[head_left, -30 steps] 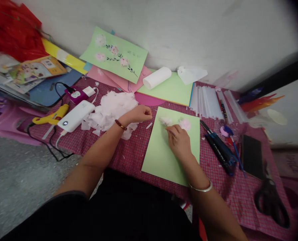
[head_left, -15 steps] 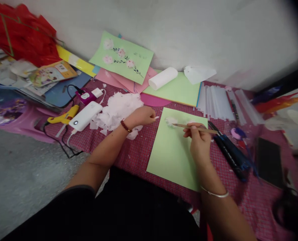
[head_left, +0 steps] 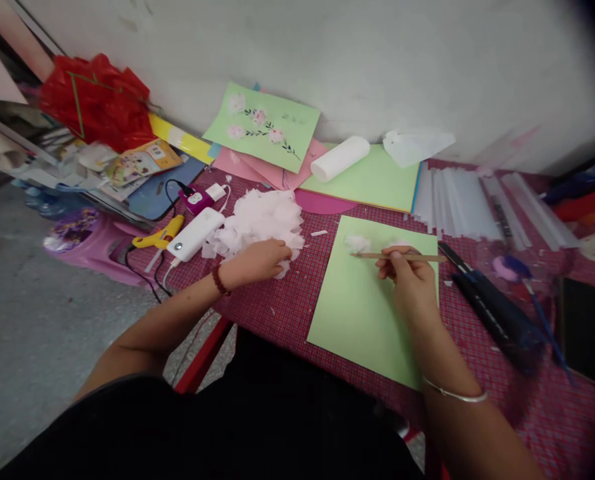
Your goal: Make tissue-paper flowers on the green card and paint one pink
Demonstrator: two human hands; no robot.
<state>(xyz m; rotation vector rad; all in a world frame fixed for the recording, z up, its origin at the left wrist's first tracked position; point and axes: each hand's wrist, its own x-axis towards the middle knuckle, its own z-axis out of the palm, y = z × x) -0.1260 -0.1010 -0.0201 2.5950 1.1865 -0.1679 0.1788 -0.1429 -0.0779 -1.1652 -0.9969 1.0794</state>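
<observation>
My left hand (head_left: 265, 260) reaches onto the right edge of a heap of white paper pieces (head_left: 262, 213). Its fingers curl down together against the pieces, and whatever the fingertips pinch is hidden. In my right hand (head_left: 402, 270), a thin wooden stick (head_left: 367, 256) lies almost level, pointed end to the left. The tip is close to a white ruffled paper flower (head_left: 357, 243) on a light green sheet (head_left: 357, 313). A second pinkish-white tuft shows partly behind the right hand. One small white strip (head_left: 319, 233) rests on the cloth between heap and sheet.
A yellow glue gun (head_left: 160, 235) and a white power bank (head_left: 196, 235) with cables lie left. Behind are a green flower picture (head_left: 265, 127) and a white roll (head_left: 340, 159). Clear glue sticks (head_left: 457, 203) and a dark blue tool (head_left: 497, 320) lie right.
My left hand has moved left and down, from beside the green sheet to the paper heap. The right hand keeps its hold on the stick near the flower. The camera view has shifted left.
</observation>
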